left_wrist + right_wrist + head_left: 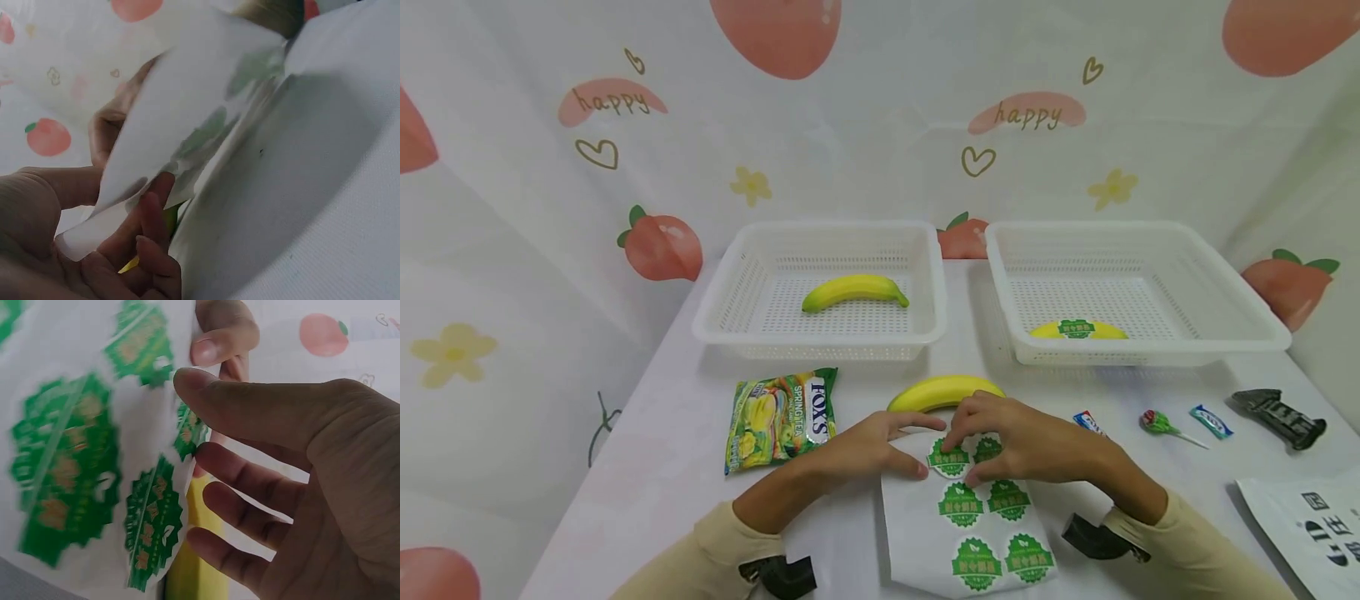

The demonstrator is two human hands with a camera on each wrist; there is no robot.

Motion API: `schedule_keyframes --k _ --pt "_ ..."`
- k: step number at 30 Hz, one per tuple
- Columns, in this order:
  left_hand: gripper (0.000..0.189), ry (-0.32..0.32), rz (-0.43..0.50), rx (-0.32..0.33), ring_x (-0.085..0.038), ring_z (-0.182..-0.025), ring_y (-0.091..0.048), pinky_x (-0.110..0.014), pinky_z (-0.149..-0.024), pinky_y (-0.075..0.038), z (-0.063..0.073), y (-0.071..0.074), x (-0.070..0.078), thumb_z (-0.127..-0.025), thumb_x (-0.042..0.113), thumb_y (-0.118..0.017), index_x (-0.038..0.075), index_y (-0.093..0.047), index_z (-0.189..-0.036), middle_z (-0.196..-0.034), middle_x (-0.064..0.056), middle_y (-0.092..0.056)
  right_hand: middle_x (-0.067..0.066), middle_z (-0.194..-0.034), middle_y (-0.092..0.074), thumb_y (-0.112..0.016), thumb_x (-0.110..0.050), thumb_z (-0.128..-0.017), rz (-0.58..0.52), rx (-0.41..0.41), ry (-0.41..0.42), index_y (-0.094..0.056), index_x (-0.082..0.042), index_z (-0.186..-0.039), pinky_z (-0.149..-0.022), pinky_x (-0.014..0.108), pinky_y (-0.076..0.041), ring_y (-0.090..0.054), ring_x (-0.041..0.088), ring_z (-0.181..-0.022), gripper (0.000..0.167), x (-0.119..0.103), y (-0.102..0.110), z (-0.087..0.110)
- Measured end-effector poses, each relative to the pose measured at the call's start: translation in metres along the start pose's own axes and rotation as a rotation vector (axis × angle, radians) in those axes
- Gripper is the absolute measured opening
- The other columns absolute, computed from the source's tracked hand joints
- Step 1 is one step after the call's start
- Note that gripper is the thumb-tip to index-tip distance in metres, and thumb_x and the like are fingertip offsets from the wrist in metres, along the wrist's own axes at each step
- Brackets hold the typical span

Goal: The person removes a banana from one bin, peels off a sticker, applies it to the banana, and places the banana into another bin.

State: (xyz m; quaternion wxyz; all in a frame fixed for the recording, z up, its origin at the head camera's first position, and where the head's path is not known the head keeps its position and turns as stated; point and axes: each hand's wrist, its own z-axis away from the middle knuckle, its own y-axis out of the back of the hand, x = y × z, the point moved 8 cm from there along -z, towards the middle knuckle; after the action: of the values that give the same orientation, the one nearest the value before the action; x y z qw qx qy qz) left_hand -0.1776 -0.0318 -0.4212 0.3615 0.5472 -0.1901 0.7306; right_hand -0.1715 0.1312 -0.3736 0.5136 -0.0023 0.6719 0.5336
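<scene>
A white sheet of green round stickers [917, 533] lies in front of the person, its far end bent upward. The left hand [868, 450] grips that far end, thumb on the printed face and fingers behind, as the left wrist view shows. The right hand [1018, 437] bends over the same end, its thumb and index finger pinching at the upper left sticker [951, 463]. In the right wrist view its other fingers [240, 506] are loosely curled beside the sheet's edge. Just beyond both hands lies a yellow banana [943, 390], partly covered by the right hand.
A left white basket [820, 340] holds a plain banana [853, 292]. The right basket [1150, 346] holds a stickered banana [1108, 330]. A FOX'S candy bag [782, 421] lies left; a lollipop [1156, 422], small wrapped sweets, a black packet [1281, 417] and a white bag [1311, 525] lie right.
</scene>
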Motion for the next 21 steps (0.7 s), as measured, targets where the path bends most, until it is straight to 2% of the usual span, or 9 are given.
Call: schedule_keyframes --k 2,5,6,9,12,15,17,19,21 --pt "0.062 0.006 0.056 -0.022 -0.016 -0.119 -0.066 -0.041 -0.114 -0.044 0.000 -0.001 -0.001 -0.087 0.017 -0.077 0.021 -0.062 -0.147 -0.137 -0.005 -0.069 -0.020 -0.117 -0.063 -0.086 -0.042 -0.089 0.003 -0.005 -0.016 -0.076 -0.037 -0.116 -0.110 0.046 -0.047 -0.053 0.010 -0.118 0.029 0.002 -0.001 0.000" --pt "0.062 0.006 0.125 -0.066 -0.012 -0.103 -0.073 -0.030 -0.100 -0.053 0.000 -0.003 -0.001 -0.088 0.012 -0.075 0.018 -0.061 -0.148 -0.121 -0.007 -0.077 -0.020 -0.116 -0.063 -0.086 -0.042 -0.090 0.010 -0.005 -0.016 -0.076 -0.038 -0.115 -0.109 0.047 -0.047 -0.054 0.010 -0.117 0.027 0.003 -0.002 -0.001" --pt "0.062 0.009 0.151 -0.083 -0.015 -0.097 -0.076 -0.029 -0.095 -0.056 0.000 -0.004 -0.001 -0.089 0.011 -0.075 0.017 -0.060 -0.148 -0.115 -0.009 -0.079 -0.020 -0.116 -0.063 -0.085 -0.042 -0.090 0.011 -0.004 -0.013 -0.075 -0.038 -0.114 -0.109 0.046 -0.047 -0.055 0.009 -0.116 0.026 0.003 -0.002 -0.001" --pt "0.063 0.007 0.204 -0.117 -0.015 -0.094 -0.077 -0.029 -0.085 -0.060 0.000 -0.006 -0.001 -0.089 0.008 -0.073 0.015 -0.058 -0.150 -0.113 -0.010 -0.080 -0.020 -0.114 -0.064 -0.083 -0.038 -0.093 0.012 -0.005 0.010 -0.076 -0.037 -0.112 -0.107 0.044 -0.049 -0.056 0.008 -0.114 0.020 0.002 -0.002 -0.002" --pt "0.063 0.008 0.199 -0.117 -0.018 -0.096 -0.077 -0.032 -0.088 -0.060 0.000 -0.005 -0.001 -0.089 0.007 -0.073 0.016 -0.058 -0.150 -0.116 -0.012 -0.079 -0.020 -0.112 -0.064 -0.079 -0.030 -0.097 0.020 -0.002 0.049 -0.076 -0.035 -0.106 -0.105 0.041 -0.050 -0.057 0.007 -0.111 0.011 0.000 -0.001 -0.003" --pt "0.062 -0.008 0.093 -0.091 -0.015 -0.117 -0.068 -0.036 -0.105 -0.052 0.000 -0.004 0.001 -0.089 0.009 -0.075 0.017 -0.060 -0.149 -0.133 -0.006 -0.072 -0.020 -0.109 -0.064 -0.075 -0.024 -0.100 0.028 -0.002 0.080 -0.077 -0.033 -0.101 -0.102 0.039 -0.050 -0.058 0.005 -0.109 0.009 -0.001 -0.001 -0.003" --pt "0.062 -0.023 -0.008 -0.071 -0.018 -0.126 -0.063 -0.042 -0.111 -0.048 0.000 -0.004 0.002 -0.089 0.010 -0.077 0.017 -0.060 -0.148 -0.140 -0.002 -0.068 -0.020 -0.109 -0.065 -0.073 -0.024 -0.101 0.024 -0.005 0.089 -0.077 -0.031 -0.101 -0.101 0.038 -0.050 -0.058 0.005 -0.108 0.008 -0.001 0.000 -0.003" --pt "0.062 -0.049 -0.141 -0.039 -0.016 -0.131 -0.057 -0.043 -0.114 -0.044 0.000 -0.003 0.005 -0.089 0.013 -0.079 0.018 -0.061 -0.148 -0.143 0.003 -0.063 -0.019 -0.108 -0.066 -0.072 -0.023 -0.102 0.009 0.000 0.095 -0.076 -0.029 -0.102 -0.100 0.038 -0.051 -0.059 0.006 -0.107 0.007 -0.001 0.002 -0.003" --pt "0.059 -0.080 -0.265 -0.008 -0.017 -0.129 -0.060 -0.043 -0.111 -0.047 0.002 -0.003 0.010 -0.090 0.017 -0.081 0.018 -0.062 -0.146 -0.141 0.004 -0.066 -0.018 -0.107 -0.067 -0.071 -0.021 -0.102 -0.006 0.025 0.104 -0.075 -0.027 -0.102 -0.099 0.037 -0.052 -0.061 0.007 -0.105 0.007 -0.001 0.006 -0.001"
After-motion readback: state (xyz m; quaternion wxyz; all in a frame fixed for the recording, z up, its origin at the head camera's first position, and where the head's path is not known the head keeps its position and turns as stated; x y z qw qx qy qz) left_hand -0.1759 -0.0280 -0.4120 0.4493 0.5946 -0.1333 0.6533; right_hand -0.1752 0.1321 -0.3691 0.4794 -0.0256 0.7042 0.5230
